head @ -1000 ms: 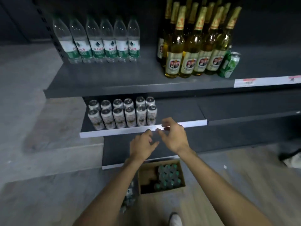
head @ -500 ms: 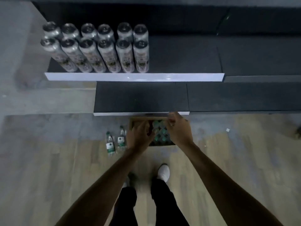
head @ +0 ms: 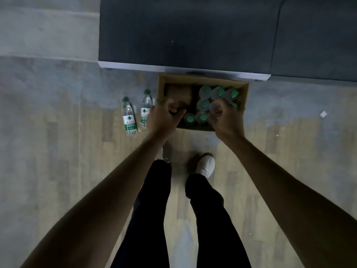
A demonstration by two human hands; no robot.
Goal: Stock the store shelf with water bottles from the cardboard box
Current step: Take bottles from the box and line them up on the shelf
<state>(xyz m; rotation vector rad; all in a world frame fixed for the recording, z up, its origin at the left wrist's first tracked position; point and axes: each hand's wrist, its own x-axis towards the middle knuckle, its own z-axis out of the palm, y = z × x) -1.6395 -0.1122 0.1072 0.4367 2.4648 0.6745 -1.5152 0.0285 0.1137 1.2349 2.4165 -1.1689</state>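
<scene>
An open cardboard box sits on the floor against the bottom shelf. Several green-capped water bottles stand in its right half, and its left half shows bare cardboard. My left hand hovers over the box's near-left corner with its fingers curled and nothing visible in them. My right hand is over the bottles at the near-right, its fingers curled round the top of one bottle. Two more water bottles stand on the floor just left of the box.
The dark bottom shelf deck fills the top of the view and overhangs the box's far edge. My legs and a white shoe stand on the wooden floor right behind the box. A small white scrap lies to the right.
My view has tilted down from the stocked shelves to the floor. Both hands dropped from shelf height to the box, and their fingers have curled.
</scene>
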